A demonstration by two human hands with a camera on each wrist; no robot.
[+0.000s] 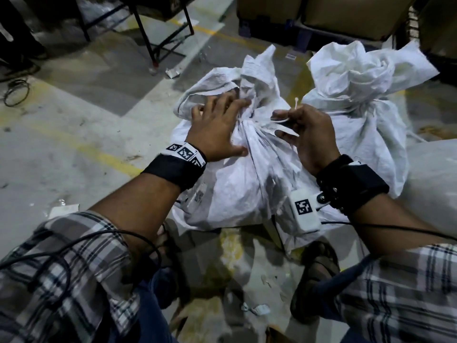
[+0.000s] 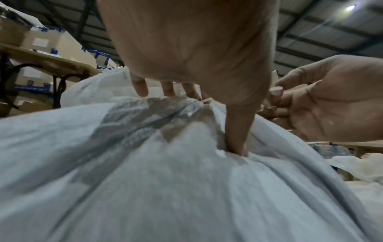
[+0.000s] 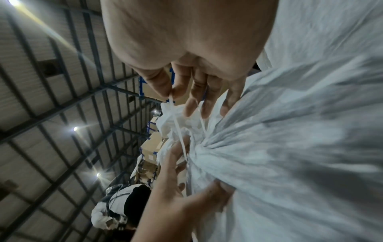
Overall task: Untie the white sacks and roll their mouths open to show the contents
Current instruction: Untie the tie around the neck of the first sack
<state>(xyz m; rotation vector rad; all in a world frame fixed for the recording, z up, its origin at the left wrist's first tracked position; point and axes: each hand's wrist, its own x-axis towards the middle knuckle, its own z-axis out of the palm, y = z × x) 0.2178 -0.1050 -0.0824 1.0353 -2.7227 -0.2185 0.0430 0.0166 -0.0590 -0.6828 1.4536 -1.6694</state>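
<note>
Spread flat, the left hand (image 1: 217,127) presses the crinkled woven sack (image 1: 247,184); right hand (image 1: 309,134) pinches its thin cord (image 1: 282,121).

Concrete floor (image 1: 81,115), grey and scuffed, crossed by worn yellow painted lines (image 1: 99,149). Black metal table legs (image 1: 148,38) stand at upper left; a coil of black cable (image 1: 16,92) lies near them on the floor. Cardboard boxes (image 1: 346,11) sit on a dark pallet (image 1: 277,33) along the far side. Paper scraps (image 1: 257,310) scattered near a sandalled foot (image 1: 314,276). Overhead, ceiling beams and lights (image 3: 75,128); stacked boxes on blue racking (image 2: 62,42).
</note>
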